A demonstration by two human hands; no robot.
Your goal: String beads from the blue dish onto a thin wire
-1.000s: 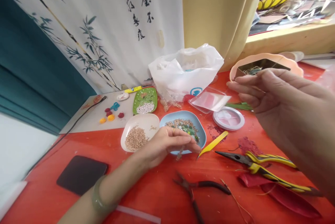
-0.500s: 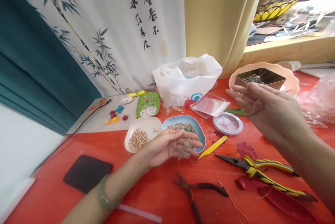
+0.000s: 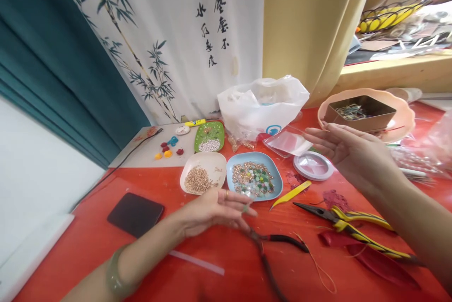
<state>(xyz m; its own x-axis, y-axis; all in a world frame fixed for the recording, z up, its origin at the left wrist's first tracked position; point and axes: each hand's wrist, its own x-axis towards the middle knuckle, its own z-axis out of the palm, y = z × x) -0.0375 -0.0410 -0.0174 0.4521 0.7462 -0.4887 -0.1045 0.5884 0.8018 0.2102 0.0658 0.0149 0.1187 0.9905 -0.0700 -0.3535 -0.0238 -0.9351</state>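
My left hand [image 3: 212, 211] is palm up with its fingers stretched out and slightly apart, just in front of a blue tray [image 3: 278, 188] of mixed beads. A small pale green piece [image 3: 245, 208] shows at its fingers; whether it is gripped is unclear. Black-handled pliers [image 3: 287, 241] lie beside the fingertips. My right hand [image 3: 356, 151] is raised in front of the peach bowl [image 3: 406, 121], fingers extended and loosely spread, with nothing visible held. Below it are yellow tweezers [image 3: 291, 194] and yellow-and-black pliers [image 3: 367, 241].
A cream tray [image 3: 219, 161] of gold beads and a green tray [image 3: 219, 133] stand further back. Behind them is a white plastic bag [image 3: 261, 109]. A dark flat pad [image 3: 136, 214] lies left, a round clear case [image 3: 313, 165] on the right, and red ribbon [image 3: 381, 264] at the front right.
My left hand has moved left and slightly down, uncovering the beads in the blue tray. The view has shifted, and my right hand stays raised with its fingers stretched out.
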